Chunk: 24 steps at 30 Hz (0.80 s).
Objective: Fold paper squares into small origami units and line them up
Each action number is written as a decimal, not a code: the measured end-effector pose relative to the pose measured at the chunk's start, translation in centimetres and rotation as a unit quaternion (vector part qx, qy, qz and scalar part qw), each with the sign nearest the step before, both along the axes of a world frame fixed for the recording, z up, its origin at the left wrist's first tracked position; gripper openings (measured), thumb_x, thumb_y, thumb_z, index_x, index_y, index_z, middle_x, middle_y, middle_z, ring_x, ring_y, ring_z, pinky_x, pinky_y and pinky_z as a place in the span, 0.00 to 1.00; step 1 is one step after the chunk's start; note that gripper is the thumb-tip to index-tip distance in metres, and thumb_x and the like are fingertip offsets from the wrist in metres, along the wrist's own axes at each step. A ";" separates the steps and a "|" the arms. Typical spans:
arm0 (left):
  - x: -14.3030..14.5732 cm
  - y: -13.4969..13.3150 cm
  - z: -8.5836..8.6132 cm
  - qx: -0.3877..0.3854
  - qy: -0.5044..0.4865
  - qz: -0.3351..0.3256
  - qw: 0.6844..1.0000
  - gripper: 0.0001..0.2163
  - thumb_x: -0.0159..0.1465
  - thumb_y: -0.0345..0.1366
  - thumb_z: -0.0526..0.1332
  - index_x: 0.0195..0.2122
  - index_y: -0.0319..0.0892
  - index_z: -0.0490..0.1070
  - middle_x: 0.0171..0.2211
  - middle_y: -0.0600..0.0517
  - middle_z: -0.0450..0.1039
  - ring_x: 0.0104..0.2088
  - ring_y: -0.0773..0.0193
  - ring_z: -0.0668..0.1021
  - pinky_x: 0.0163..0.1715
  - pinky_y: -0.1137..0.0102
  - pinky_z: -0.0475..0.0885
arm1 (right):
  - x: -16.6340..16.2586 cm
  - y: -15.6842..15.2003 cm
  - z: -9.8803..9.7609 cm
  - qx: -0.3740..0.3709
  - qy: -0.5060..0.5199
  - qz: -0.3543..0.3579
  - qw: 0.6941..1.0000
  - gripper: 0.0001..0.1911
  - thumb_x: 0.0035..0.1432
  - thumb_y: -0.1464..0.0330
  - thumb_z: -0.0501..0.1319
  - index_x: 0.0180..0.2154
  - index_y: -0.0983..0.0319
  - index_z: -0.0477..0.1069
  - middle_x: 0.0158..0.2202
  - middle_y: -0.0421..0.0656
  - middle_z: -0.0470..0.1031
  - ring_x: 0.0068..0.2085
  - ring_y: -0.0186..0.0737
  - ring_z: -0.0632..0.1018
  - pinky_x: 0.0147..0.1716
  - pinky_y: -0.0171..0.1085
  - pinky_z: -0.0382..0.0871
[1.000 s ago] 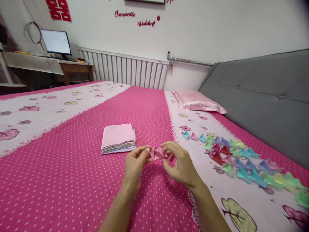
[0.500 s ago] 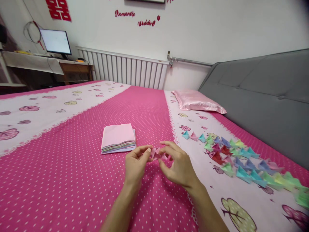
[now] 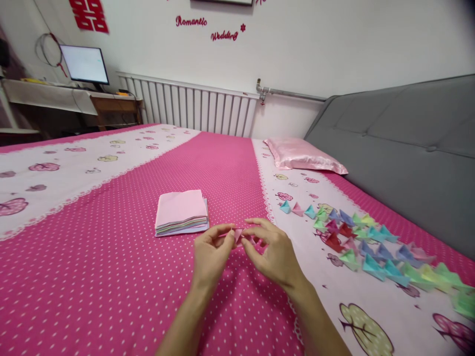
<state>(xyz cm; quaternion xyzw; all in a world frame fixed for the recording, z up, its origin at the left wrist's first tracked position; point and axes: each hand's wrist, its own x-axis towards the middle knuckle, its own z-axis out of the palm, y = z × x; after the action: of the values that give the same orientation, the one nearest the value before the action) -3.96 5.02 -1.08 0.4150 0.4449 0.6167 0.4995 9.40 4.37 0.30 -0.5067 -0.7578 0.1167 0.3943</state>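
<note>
A small folded piece of pink paper point(image 3: 238, 236) is held between my two hands, just above the pink dotted bedspread. My left hand point(image 3: 214, 252) pinches its left end between thumb and fingers. On the right end, the thumb and fingers of my right hand point(image 3: 273, 253) close in a pinch, with the outer fingers stretched forward. Fingers cover much of the paper, so its full shape is hidden. Just beyond my left hand lies a stack of coloured paper sheets point(image 3: 181, 210), a pale pink one on top.
Several rows of folded paper boats point(image 3: 374, 267) in many colours stand on the bed at right. A pink satin pillow point(image 3: 302, 155) lies against the grey headboard point(image 3: 401, 123). Behind the bed are a white radiator point(image 3: 189, 104) and a desk with a monitor point(image 3: 84, 64).
My right thumb has moved up against the paper, and less of the pink paper shows between my hands. The stack and the boats stay where they were.
</note>
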 end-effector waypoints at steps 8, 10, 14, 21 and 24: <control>-0.1 0.0 0.1 0.004 0.015 0.017 1.000 0.10 0.49 0.35 0.64 0.31 0.36 0.74 0.26 0.49 0.76 0.25 0.65 0.77 0.27 0.73 0.74 | -0.1 0.0 0.1 0.017 0.029 -0.003 0.999 0.06 0.50 0.71 0.57 0.33 0.60 0.70 0.40 0.44 0.72 0.28 0.34 0.73 0.28 0.36 0.69; -0.1 0.0 0.1 0.006 0.020 0.015 1.000 0.10 0.49 0.35 0.64 0.31 0.36 0.74 0.26 0.49 0.76 0.25 0.66 0.77 0.27 0.74 0.74 | -0.1 0.0 0.2 0.017 0.031 -0.006 0.999 0.04 0.49 0.72 0.57 0.31 0.60 0.69 0.39 0.43 0.73 0.27 0.33 0.72 0.27 0.36 0.68; -0.1 -0.1 0.1 0.017 0.021 0.010 1.000 0.09 0.50 0.35 0.64 0.31 0.36 0.73 0.26 0.49 0.76 0.27 0.65 0.77 0.28 0.74 0.74 | -0.2 -0.1 0.3 0.016 0.031 -0.008 0.999 0.02 0.49 0.72 0.58 0.29 0.61 0.68 0.39 0.43 0.72 0.27 0.33 0.73 0.28 0.35 0.69; -0.1 -0.1 -0.1 0.024 0.017 0.012 0.999 0.09 0.49 0.34 0.64 0.32 0.36 0.73 0.28 0.48 0.77 0.27 0.64 0.78 0.29 0.72 0.74 | 0.1 0.1 0.0 0.017 0.068 0.003 0.998 0.07 0.52 0.70 0.58 0.32 0.58 0.74 0.41 0.44 0.74 0.35 0.38 0.76 0.31 0.37 0.71; -0.1 0.0 0.0 0.021 0.020 0.018 0.999 0.10 0.49 0.34 0.64 0.32 0.36 0.73 0.28 0.48 0.77 0.27 0.63 0.78 0.29 0.72 0.75 | 0.2 0.2 -0.2 0.020 0.083 0.010 0.996 0.09 0.54 0.69 0.57 0.35 0.56 0.75 0.40 0.43 0.75 0.40 0.40 0.75 0.36 0.40 0.71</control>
<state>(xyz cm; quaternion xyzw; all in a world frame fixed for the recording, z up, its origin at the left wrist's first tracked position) -4.07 4.99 -1.12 0.4292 0.4491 0.6263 0.4710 9.63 4.55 0.10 -0.4798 -0.7298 0.1469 0.4643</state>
